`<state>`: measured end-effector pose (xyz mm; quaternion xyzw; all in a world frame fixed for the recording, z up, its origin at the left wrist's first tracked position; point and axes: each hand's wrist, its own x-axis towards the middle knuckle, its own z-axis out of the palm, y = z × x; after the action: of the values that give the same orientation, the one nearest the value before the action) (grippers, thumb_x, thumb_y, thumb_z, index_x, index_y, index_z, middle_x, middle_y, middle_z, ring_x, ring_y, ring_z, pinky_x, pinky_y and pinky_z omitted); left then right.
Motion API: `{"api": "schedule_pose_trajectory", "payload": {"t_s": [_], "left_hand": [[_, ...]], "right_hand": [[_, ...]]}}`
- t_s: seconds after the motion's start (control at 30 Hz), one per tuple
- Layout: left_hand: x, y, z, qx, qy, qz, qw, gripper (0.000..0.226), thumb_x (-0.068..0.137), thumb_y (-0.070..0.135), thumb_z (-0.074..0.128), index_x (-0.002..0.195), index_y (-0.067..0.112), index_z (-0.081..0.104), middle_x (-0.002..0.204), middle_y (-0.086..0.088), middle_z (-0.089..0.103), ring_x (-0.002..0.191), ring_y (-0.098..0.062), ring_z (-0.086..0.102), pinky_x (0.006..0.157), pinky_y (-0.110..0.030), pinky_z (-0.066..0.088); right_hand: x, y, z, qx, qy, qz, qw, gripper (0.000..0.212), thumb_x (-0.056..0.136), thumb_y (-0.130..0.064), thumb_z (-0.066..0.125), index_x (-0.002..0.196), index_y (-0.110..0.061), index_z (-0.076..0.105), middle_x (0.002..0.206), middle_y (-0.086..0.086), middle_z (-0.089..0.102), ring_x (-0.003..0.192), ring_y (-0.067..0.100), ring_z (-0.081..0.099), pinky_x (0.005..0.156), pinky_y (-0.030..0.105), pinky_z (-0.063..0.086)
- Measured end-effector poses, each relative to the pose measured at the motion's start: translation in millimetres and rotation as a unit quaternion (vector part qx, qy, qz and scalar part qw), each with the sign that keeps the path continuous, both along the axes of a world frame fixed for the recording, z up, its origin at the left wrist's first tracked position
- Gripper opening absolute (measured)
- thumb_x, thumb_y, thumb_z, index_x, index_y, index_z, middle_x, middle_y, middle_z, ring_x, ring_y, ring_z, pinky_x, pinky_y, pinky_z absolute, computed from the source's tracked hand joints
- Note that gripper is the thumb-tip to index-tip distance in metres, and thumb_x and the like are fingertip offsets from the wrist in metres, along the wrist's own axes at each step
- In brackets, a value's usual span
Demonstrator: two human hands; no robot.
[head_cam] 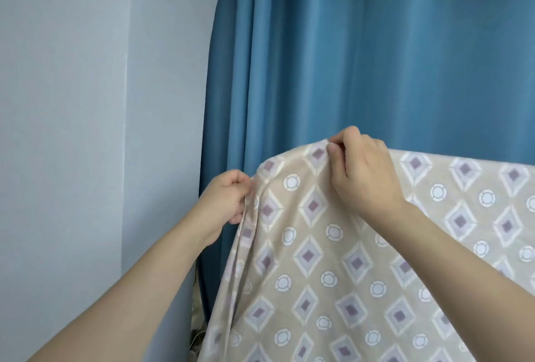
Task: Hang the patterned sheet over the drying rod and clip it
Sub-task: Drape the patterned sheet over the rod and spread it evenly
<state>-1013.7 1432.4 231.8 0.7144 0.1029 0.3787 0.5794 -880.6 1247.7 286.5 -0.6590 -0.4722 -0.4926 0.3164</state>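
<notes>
We are working at the sheet's end in the lower middle of the frame. The patterned sheet point(333, 260) is already lying over a straight line that is running from the centre out to the right edge, which we are judging to be the drying rod hidden beneath the cloth; the rod itself is not showing. From that line the sheet is hanging down toward the lower right.

Our right hand point(362, 170) is pinching the top fold at centre frame, thumb and forefinger closed tight on the cloth right at the crest. Our left hand point(225, 199) is sitting lower and to the left, its fingers curled round the sheet's side hem where the edge is falling away steeply.

The fold's long axis is running left to right, and the unsupported corner is drooping leftward from our right hand toward our left. So the left hand is the nearer one to the loose end, and we are judging that the edge needs drawing out along the rod before clipping. No clip is in view.

Behind, a blue curtain point(362, 57) is hanging beside a pale wall point(72, 100).
</notes>
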Motion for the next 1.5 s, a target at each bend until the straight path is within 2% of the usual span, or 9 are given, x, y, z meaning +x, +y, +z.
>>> {"api": "schedule_pose_trajectory", "payload": {"t_s": [0.2, 0.4, 0.6, 0.73, 0.97, 1.1, 1.23, 1.37, 1.5], "left_hand": [[2, 5, 63, -0.017, -0.099, 0.049, 0.994, 0.023, 0.101, 0.008, 0.044, 0.08, 0.012, 0.051, 0.05, 0.002, 0.04, 0.039, -0.012, 0.036, 0.039, -0.023, 0.033], [26, -16, 80, 0.086, -0.004, 0.088, 0.992, 0.013, 0.099, 0.016, 0.048, 0.086, 0.015, 0.052, 0.062, -0.008, 0.054, 0.049, -0.022, 0.049, 0.048, -0.028, 0.044], [23, -43, 68, 0.166, 0.063, -0.04, 0.983, 0.041, 0.093, 0.057, 0.049, 0.094, 0.016, 0.056, 0.083, 0.008, 0.061, 0.074, -0.011, 0.057, 0.075, -0.031, 0.045], [28, -54, 63, 0.219, 0.04, 0.011, 0.975, 0.031, 0.097, 0.041, 0.052, 0.089, 0.012, 0.053, 0.081, 0.0, 0.055, 0.073, -0.014, 0.051, 0.07, -0.031, 0.043], [32, -68, 87, 0.306, 0.03, 0.148, 0.94, 0.019, 0.096, 0.012, 0.039, 0.084, 0.013, 0.054, 0.074, 0.007, 0.051, 0.063, -0.013, 0.044, 0.056, -0.027, 0.036], [34, -65, 112, 0.291, -0.039, 0.252, 0.922, 0.02, 0.096, 0.015, 0.033, 0.091, 0.011, 0.052, 0.081, 0.009, 0.051, 0.073, -0.021, 0.052, 0.063, -0.038, 0.046], [56, -67, 143, 0.28, -0.028, 0.281, 0.918, 0.015, 0.085, 0.008, 0.032, 0.072, 0.015, 0.036, 0.069, 0.004, 0.037, 0.067, -0.023, 0.034, 0.056, -0.031, 0.029], [80, -68, 144, 0.292, 0.089, 0.306, 0.902, 0.009, 0.089, 0.012, 0.04, 0.083, 0.013, 0.046, 0.094, -0.003, 0.058, 0.085, -0.029, 0.054, 0.067, -0.034, 0.042], [89, -72, 134, 0.34, 0.238, 0.165, 0.895, 0.021, 0.095, 0.009, 0.045, 0.098, 0.008, 0.066, 0.104, -0.014, 0.064, 0.089, -0.029, 0.059, 0.073, -0.03, 0.048]], "right_hand": [[-3, 0, 13, -0.025, 0.052, -0.003, 0.998, 0.013, 0.101, -0.015, 0.035, 0.089, -0.017, 0.039, 0.084, 0.007, 0.062, 0.074, 0.034, 0.051, 0.068, 0.038, 0.032], [8, -6, 48, 0.003, 0.124, -0.046, 0.991, 0.009, 0.098, -0.013, 0.034, 0.094, -0.015, 0.042, 0.087, 0.002, 0.054, 0.077, 0.029, 0.045, 0.064, 0.035, 0.029], [19, -10, 69, -0.227, 0.335, -0.105, 0.908, 0.023, 0.096, -0.01, 0.041, 0.074, -0.012, 0.046, 0.091, 0.012, 0.053, 0.081, 0.026, 0.046, 0.069, 0.03, 0.037], [16, -25, 67, -0.266, 0.326, -0.138, 0.897, 0.028, 0.094, -0.007, 0.035, 0.068, -0.014, 0.038, 0.079, 0.007, 0.048, 0.067, 0.021, 0.036, 0.065, 0.031, 0.032], [17, -37, 69, -0.295, 0.31, -0.127, 0.895, 0.051, 0.1, -0.047, 0.025, 0.101, -0.016, 0.065, 0.113, 0.003, 0.063, 0.107, 0.027, 0.056, 0.098, 0.039, 0.041], [17, -45, 70, -0.292, 0.367, -0.063, 0.881, 0.073, 0.091, -0.074, 0.018, 0.129, -0.027, 0.058, 0.133, -0.005, 0.057, 0.116, 0.021, 0.053, 0.104, 0.039, 0.037], [23, -44, 73, -0.276, 0.357, -0.017, 0.892, 0.079, 0.086, -0.079, 0.018, 0.139, -0.028, 0.048, 0.144, -0.009, 0.048, 0.132, 0.017, 0.043, 0.112, 0.041, 0.03], [33, -70, 71, -0.221, 0.349, 0.017, 0.911, 0.041, 0.089, -0.058, 0.054, 0.102, -0.02, 0.052, 0.085, -0.004, 0.062, 0.077, 0.015, 0.056, 0.068, 0.027, 0.043], [46, -95, 62, -0.189, 0.354, 0.083, 0.912, 0.008, 0.096, -0.019, 0.057, 0.091, -0.013, 0.057, 0.076, 0.001, 0.065, 0.054, 0.007, 0.051, 0.038, 0.014, 0.033]]}}
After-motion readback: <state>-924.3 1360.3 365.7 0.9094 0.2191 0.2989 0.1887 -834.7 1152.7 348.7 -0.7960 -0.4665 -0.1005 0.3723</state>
